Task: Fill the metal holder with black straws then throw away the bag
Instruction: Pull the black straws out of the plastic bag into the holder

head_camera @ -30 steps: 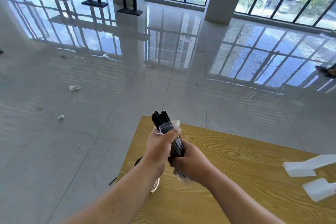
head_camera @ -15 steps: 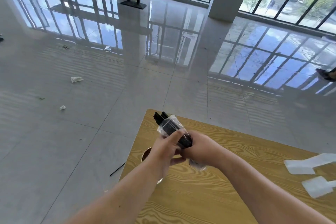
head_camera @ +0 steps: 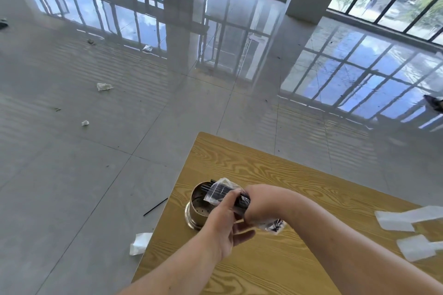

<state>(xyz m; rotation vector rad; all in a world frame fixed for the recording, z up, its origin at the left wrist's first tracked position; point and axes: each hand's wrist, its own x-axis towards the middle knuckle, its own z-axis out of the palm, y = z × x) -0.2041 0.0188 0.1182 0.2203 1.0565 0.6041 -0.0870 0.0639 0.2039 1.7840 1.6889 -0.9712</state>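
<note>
A round metal holder (head_camera: 200, 208) stands near the left edge of the wooden table (head_camera: 275, 175). A bundle of black straws (head_camera: 221, 193) in a clear plastic bag (head_camera: 224, 184) lies tilted over the holder, its open end at the rim. My right hand (head_camera: 259, 203) grips the bundle around its middle. My left hand (head_camera: 226, 225) pinches the bag near its open end, the other fingers spread. The bag's closed end (head_camera: 275, 224) sticks out below my right hand.
Two white paper strips (head_camera: 405, 218) (head_camera: 417, 246) lie at the table's right side. On the grey tiled floor left of the table lie a loose black straw (head_camera: 155, 206), a white crumpled scrap (head_camera: 140, 243) and more litter (head_camera: 104, 86). The table's left edge is close to the holder.
The bundle went from upright to tilted left and down, its open end now at the holder's rim. The holder, earlier hidden behind my left arm, is in plain view.
</note>
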